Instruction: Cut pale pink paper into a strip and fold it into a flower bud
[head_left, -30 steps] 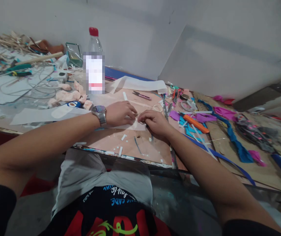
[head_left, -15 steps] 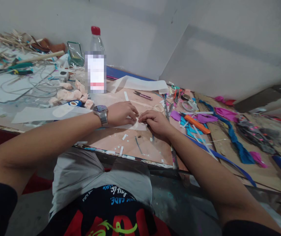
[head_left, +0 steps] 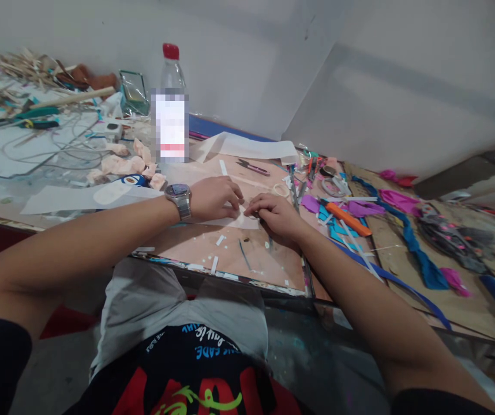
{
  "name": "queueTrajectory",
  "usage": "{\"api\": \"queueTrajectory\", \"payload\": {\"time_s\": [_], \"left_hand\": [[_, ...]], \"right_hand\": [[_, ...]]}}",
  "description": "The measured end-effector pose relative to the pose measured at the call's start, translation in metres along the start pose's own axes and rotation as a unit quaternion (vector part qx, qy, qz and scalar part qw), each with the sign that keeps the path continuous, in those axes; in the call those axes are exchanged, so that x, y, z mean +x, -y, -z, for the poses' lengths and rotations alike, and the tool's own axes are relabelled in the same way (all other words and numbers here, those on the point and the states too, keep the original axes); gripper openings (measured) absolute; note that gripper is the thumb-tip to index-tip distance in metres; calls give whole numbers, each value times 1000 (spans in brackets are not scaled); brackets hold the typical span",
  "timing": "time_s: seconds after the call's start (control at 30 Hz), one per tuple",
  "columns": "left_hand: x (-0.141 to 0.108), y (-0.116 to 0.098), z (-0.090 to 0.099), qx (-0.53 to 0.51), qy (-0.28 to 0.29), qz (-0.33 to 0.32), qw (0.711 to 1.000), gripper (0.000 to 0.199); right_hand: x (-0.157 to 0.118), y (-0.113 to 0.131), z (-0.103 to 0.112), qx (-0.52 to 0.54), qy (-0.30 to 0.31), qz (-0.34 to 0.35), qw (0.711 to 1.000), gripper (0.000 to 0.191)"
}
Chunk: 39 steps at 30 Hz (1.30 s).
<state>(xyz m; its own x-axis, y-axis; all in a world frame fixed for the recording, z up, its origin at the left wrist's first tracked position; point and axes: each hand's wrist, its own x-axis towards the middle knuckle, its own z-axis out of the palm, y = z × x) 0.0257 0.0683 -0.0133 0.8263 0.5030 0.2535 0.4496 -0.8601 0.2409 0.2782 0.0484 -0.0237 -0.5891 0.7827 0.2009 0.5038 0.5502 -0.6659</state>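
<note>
My left hand [head_left: 216, 199], with a metal-band watch [head_left: 179, 202] at its wrist, rests on a thin translucent white sheet [head_left: 225, 223], its fingers bent a little and apart. Close beside it on the right, my right hand [head_left: 276, 216] has thumb and fingers pinched together at the sheet's right end. Something thin and small seems to be between those fingertips, too small to name. Beyond the hands lie thread snips [head_left: 252, 168] and a ring of pale tape [head_left: 280, 190]. Small white strips [head_left: 220, 240] are scattered nearer to me.
A red-capped bottle [head_left: 172, 69] stands behind a phone with a blurred screen [head_left: 172, 127]. Crumpled peach pieces [head_left: 122, 165] and green-handled pliers [head_left: 37, 118] lie left. An orange cutter [head_left: 348, 219], blue ribbon [head_left: 412, 245] and pink scraps [head_left: 398, 200] lie right.
Both hands stay almost in the same place, with only slight finger movement. The whole view has shifted very slightly.
</note>
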Motion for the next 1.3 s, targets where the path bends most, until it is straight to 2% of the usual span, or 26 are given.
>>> {"api": "queueTrajectory", "payload": {"time_s": [0.4,0.67,1.03,1.3], "left_hand": [[-1,-3,2,6,9,17,1000,28],[-1,-4,5,12,15,43,999,28],[-1,-10,7,23,22,88,996,30],[-1,-10,7,34,24,93,995,36]], "right_hand": [[1,-2,1,-4,9,-14,1000,34],[0,-5,2,-49,-16,-39,998,28],[-1,2,1,-71,-4,-23,997,20],[-2,3,0,-58,-2,-27,998,19]]}}
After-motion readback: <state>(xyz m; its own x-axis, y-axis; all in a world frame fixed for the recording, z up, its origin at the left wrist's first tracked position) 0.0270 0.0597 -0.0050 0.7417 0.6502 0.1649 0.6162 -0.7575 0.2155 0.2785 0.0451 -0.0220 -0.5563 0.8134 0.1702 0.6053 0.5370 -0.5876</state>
